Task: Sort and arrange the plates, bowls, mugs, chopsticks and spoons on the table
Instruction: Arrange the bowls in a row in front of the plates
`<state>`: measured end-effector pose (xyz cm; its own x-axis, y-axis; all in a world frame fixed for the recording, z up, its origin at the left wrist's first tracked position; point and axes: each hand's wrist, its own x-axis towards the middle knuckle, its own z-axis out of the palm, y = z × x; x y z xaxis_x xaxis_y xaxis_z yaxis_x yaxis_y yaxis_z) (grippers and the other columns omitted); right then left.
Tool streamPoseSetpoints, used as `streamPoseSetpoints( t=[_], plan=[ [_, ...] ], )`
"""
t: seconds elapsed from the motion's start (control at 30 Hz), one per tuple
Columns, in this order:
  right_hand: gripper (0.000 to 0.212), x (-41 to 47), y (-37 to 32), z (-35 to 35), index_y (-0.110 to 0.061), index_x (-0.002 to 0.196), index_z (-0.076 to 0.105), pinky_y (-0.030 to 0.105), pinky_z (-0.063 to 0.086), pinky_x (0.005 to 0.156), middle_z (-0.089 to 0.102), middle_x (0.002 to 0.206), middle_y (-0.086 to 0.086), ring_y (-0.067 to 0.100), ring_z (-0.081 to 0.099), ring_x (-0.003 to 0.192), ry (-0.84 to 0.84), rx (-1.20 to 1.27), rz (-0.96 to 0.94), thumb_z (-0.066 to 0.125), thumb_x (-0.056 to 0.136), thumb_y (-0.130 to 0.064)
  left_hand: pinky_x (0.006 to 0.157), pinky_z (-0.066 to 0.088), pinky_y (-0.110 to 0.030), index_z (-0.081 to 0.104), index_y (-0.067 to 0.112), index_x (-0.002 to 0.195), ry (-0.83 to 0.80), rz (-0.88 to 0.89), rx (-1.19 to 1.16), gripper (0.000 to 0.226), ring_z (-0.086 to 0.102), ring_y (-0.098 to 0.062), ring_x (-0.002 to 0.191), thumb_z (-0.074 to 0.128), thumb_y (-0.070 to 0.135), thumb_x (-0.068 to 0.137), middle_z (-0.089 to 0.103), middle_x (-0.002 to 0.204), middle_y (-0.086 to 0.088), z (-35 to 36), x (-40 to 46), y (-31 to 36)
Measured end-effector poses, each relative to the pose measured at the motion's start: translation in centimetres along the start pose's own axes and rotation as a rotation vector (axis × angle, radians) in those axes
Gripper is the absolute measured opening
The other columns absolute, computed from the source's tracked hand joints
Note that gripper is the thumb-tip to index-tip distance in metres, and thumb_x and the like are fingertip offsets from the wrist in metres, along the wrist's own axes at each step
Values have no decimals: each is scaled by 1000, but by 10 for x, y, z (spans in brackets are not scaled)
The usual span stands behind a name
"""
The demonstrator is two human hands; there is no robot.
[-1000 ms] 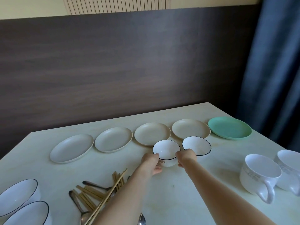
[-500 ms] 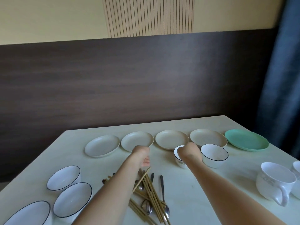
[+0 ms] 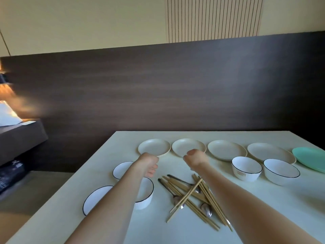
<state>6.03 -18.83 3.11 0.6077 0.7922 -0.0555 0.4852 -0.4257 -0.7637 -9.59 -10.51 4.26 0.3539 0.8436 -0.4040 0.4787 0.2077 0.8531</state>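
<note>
I read this as roughly the middle of the job. The pile of chopsticks [image 3: 197, 196], crossed over several metal spoons [image 3: 206, 209], is my landmark, and it is the part least sorted.

Behind the pile, four cream plates [image 3: 226, 150] and a green plate [image 3: 310, 158] lie side by side in a row along the far side of the table [image 3: 263, 217]; that group looks done. To the pile's right, just in front of that row, two black-rimmed white bowls [image 3: 247, 169] stand side by side, both upright with nothing in them. To the pile's left, three more black-rimmed bowls [image 3: 95, 199] wait, partly hidden under my left forearm; what I see of their insides holds nothing. I judge they still have to join the pair on the right. No mugs show here.

My left hand [image 3: 148, 163] hangs above the left-hand bowls, fingers loosely curled, holding nothing. My right hand [image 3: 194, 158] hovers behind the pile, over the front edge of the second cream plate, also loosely curled round nothing.
</note>
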Motion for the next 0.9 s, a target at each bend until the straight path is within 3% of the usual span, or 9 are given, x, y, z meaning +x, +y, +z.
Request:
streamPoseSetpoints(
  t=[0.13,0.23,0.33,0.43,0.63,0.77,0.9],
  plan=[
    [6,-3,-13,42,-11,73,48,30,41,61,52,67,7,23,51,67,-111,2,31,46,79,-10,51,22,-24,32,20,71,28,-38,10,22,22,-16,54,36,6,87,29,66,-2,-29,-2,-21],
    [25,-6,-21,71,-13,58,40,24,39,51,52,52,2,22,52,57,-184,-17,91,47,82,-12,52,17,-24,29,20,68,47,-53,-15,24,18,-17,55,35,3,83,25,65,-3,-48,0,-37],
    [26,-9,-24,96,-9,60,45,29,50,57,55,58,8,27,58,55,-224,15,151,47,85,-18,51,22,-24,35,17,72,97,-68,-31,20,24,-17,54,36,3,86,32,65,-4,-61,5,-48],
    [27,-12,-22,115,-8,65,44,20,46,44,54,58,9,21,52,43,-276,11,222,49,87,-23,51,25,-24,37,16,75,100,-95,-56,19,28,-17,54,37,5,90,33,64,-3,-70,10,-57],
    [27,-13,-14,141,-5,72,51,28,53,52,62,62,10,25,63,54,-338,-5,279,49,87,-28,51,24,-24,34,17,67,119,-119,-98,28,29,-15,55,36,2,90,33,65,-2,-78,20,-69],
    [26,-12,-10,147,-2,67,59,18,45,36,65,47,9,20,61,36,-376,5,328,45,86,-13,51,25,-24,35,14,67,141,-112,-124,28,32,-15,56,36,0,91,37,66,-4,-77,23,-69],
    [19,-13,-10,141,-2,68,57,19,47,35,63,41,10,21,61,32,-323,45,321,42,80,-5,54,35,-25,43,7,73,190,-95,-143,19,42,-22,62,36,-1,90,47,73,-12,-72,24,-66]
  ],
)
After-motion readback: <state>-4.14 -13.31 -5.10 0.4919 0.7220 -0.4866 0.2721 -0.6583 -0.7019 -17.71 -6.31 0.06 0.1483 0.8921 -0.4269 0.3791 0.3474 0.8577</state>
